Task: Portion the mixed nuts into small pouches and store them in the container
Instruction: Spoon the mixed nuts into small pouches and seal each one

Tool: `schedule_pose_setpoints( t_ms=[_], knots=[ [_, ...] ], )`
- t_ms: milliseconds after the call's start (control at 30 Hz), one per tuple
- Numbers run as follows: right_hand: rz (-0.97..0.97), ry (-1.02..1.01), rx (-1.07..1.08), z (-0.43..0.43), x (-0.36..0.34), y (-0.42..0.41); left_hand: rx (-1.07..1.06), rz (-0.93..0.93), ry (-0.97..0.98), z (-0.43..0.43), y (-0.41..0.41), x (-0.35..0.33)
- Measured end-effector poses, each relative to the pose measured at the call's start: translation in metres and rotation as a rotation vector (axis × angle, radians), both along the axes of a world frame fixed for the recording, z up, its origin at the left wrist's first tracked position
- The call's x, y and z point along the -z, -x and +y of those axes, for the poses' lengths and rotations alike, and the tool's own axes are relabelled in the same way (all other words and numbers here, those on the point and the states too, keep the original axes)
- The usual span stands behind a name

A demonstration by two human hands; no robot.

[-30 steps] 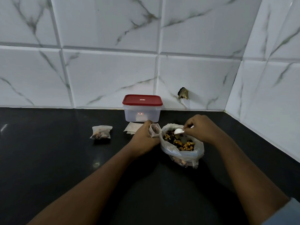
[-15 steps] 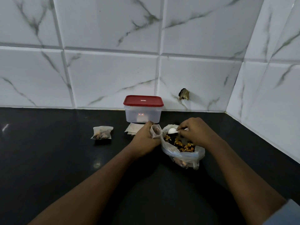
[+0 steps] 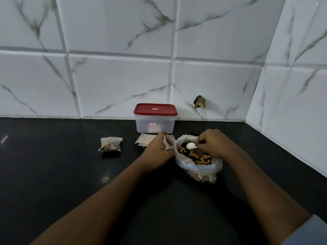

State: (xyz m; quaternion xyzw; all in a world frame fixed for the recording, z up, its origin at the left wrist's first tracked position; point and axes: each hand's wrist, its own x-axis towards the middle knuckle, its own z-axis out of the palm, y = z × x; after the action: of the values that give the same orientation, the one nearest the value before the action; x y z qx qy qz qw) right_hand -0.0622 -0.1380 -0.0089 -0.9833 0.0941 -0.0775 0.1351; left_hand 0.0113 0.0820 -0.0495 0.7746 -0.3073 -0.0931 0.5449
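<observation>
The mixed nuts [image 3: 196, 156] sit in a clear plastic bag [image 3: 200, 168] on the black table [image 3: 53, 174]. Its mouth is rolled open wide, which lets a scoop reach in. The right hand [image 3: 212, 144] pinches the handle of a small white spoon [image 3: 190, 145], with the bowl just over the nuts at the bag's near-left edge. Whether it is loaded I cannot tell.

Touching that edge, the left hand [image 3: 157, 149] grips a small pouch [image 3: 169, 143] upright with its mouth held open. I take it that it is kept this close so each spoonful has little way to travel and nothing spills.

Behind the left hand lies a flat pile of empty pouches [image 3: 144, 139], within easy reach for the next fill. One filled pouch [image 3: 110, 144] lies well apart to the left, out of the working area.

The container [image 3: 155, 124] stands against the tiled wall [image 3: 123, 76] with its red lid [image 3: 155, 109] on, so storing has seemingly not started.
</observation>
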Motion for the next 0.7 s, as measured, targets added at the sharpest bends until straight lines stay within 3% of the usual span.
schedule_pose_setpoints(
  t_ms=[167, 567, 700],
  knots=[
    [-0.017, -0.040, 0.048, -0.005, -0.013, 0.009, -0.003, -0.009, 0.009, 0.000, -0.001, 0.002],
    [-0.047, -0.472, 0.144, -0.005, -0.007, 0.010, -0.004, -0.006, -0.008, 0.000, -0.002, 0.002],
    [-0.090, -0.519, 0.206, -0.012, -0.006, 0.009, -0.001, -0.012, -0.014, -0.001, -0.002, 0.002]
  ],
)
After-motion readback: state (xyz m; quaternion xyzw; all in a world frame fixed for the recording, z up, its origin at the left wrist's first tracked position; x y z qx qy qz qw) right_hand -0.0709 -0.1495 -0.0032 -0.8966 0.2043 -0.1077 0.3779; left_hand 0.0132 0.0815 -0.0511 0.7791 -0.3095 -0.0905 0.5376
